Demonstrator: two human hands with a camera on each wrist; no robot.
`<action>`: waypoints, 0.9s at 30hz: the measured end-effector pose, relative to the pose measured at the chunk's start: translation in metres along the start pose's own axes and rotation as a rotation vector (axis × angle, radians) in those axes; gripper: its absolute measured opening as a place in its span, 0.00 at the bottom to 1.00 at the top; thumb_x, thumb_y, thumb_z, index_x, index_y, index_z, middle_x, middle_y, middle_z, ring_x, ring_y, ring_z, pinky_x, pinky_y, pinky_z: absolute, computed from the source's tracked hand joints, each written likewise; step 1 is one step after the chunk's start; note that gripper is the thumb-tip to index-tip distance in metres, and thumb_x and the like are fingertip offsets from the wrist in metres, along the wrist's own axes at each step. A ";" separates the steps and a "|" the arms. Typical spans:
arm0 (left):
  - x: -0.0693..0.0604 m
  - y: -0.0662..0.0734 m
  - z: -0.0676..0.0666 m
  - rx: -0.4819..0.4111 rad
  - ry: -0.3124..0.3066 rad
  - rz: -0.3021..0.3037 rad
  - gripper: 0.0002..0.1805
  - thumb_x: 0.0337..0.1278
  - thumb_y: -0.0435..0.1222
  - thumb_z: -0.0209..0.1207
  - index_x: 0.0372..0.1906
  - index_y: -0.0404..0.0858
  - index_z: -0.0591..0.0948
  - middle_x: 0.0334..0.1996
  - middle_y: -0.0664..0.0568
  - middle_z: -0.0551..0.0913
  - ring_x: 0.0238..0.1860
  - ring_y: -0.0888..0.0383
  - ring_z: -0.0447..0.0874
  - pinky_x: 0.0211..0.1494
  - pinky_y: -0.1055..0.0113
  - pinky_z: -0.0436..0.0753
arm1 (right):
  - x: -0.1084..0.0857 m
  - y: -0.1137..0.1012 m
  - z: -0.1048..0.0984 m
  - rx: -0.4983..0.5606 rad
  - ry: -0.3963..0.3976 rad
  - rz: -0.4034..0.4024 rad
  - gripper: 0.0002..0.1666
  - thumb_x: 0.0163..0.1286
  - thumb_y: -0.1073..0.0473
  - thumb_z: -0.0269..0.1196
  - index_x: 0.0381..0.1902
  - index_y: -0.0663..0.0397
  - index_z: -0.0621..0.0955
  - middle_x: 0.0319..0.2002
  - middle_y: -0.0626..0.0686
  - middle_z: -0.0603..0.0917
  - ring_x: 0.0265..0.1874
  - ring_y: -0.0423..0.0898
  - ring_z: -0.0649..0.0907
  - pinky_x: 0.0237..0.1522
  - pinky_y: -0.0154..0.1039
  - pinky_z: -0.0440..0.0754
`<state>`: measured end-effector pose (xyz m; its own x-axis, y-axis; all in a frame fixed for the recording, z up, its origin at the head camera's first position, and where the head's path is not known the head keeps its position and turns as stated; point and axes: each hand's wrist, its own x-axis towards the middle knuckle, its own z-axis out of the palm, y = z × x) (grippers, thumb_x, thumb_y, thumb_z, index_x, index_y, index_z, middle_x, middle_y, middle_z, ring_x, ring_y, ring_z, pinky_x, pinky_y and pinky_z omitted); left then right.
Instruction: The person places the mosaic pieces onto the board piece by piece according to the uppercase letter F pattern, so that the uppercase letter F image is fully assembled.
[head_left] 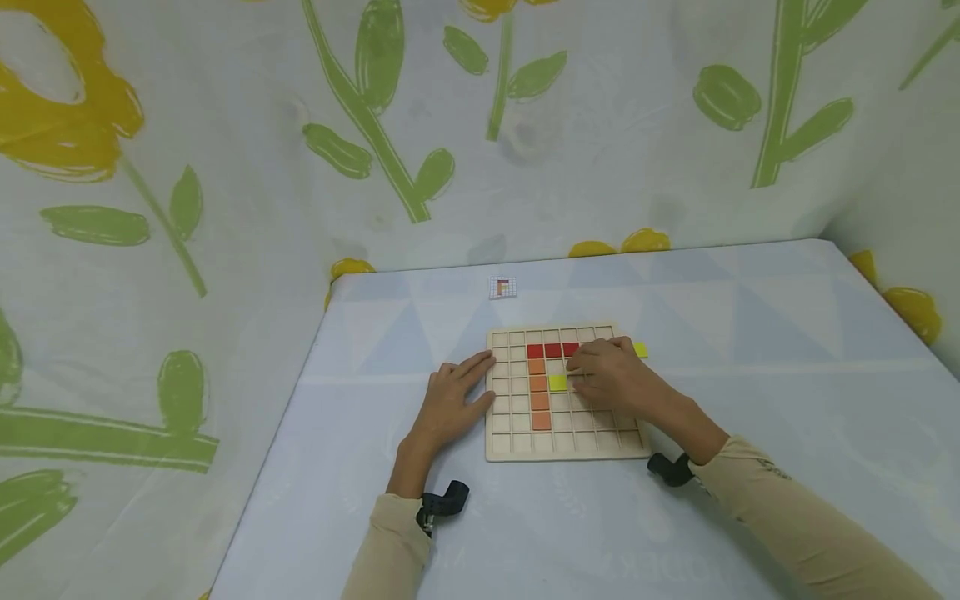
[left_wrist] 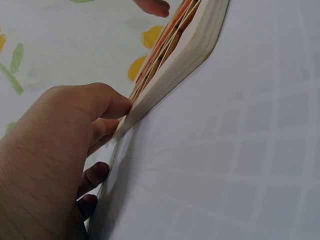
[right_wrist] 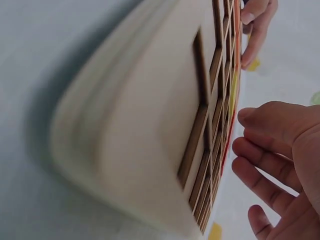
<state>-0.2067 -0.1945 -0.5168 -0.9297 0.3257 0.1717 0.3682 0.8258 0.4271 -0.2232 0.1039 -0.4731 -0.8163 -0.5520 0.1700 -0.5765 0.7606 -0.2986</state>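
Note:
A wooden grid board (head_left: 513, 446) lies flat on the table. Red tiles (head_left: 552, 349) fill part of one row, and several orange tiles (head_left: 540, 401) run down a column below its left end. One yellow tile (head_left: 557, 382) sits in a cell beside that column. My left hand (head_left: 447, 406) rests at the board's left edge, thumb and fingertips touching it. Over the board's right half is my right hand (head_left: 611, 375), fingertips close beside the yellow tile and the red row. No tile shows between its loosely bent fingers (right_wrist: 267, 160) in the right wrist view.
Another yellow tile (head_left: 640, 350) shows just past the right hand, by the board's right edge. Behind the board lies a small card (head_left: 502, 287) with a coloured grid pattern. Flower-printed fabric (head_left: 247, 100) hangs around the pale table (head_left: 787, 400).

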 end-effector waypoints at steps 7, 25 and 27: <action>-0.001 0.000 -0.001 -0.016 -0.017 -0.010 0.32 0.65 0.50 0.55 0.74 0.53 0.70 0.73 0.65 0.65 0.48 0.55 0.69 0.48 0.58 0.65 | -0.009 0.012 -0.005 0.011 -0.002 0.043 0.11 0.62 0.60 0.71 0.44 0.53 0.88 0.48 0.51 0.86 0.55 0.53 0.79 0.57 0.59 0.64; 0.000 0.000 0.000 -0.017 0.003 -0.004 0.32 0.65 0.50 0.56 0.74 0.52 0.71 0.73 0.65 0.66 0.48 0.55 0.69 0.48 0.57 0.64 | -0.031 0.054 -0.031 0.002 0.077 0.125 0.14 0.64 0.64 0.68 0.48 0.60 0.85 0.52 0.61 0.83 0.56 0.60 0.77 0.56 0.60 0.62; 0.000 0.000 0.000 -0.014 0.004 -0.003 0.32 0.65 0.50 0.56 0.74 0.52 0.71 0.73 0.65 0.66 0.48 0.55 0.69 0.48 0.58 0.64 | -0.032 0.058 -0.031 -0.005 0.072 0.132 0.14 0.64 0.64 0.68 0.48 0.61 0.84 0.52 0.61 0.83 0.56 0.60 0.77 0.55 0.61 0.62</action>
<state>-0.2064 -0.1945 -0.5167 -0.9310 0.3211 0.1737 0.3650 0.8203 0.4402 -0.2311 0.1760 -0.4667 -0.8855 -0.4210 0.1966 -0.4638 0.8267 -0.3184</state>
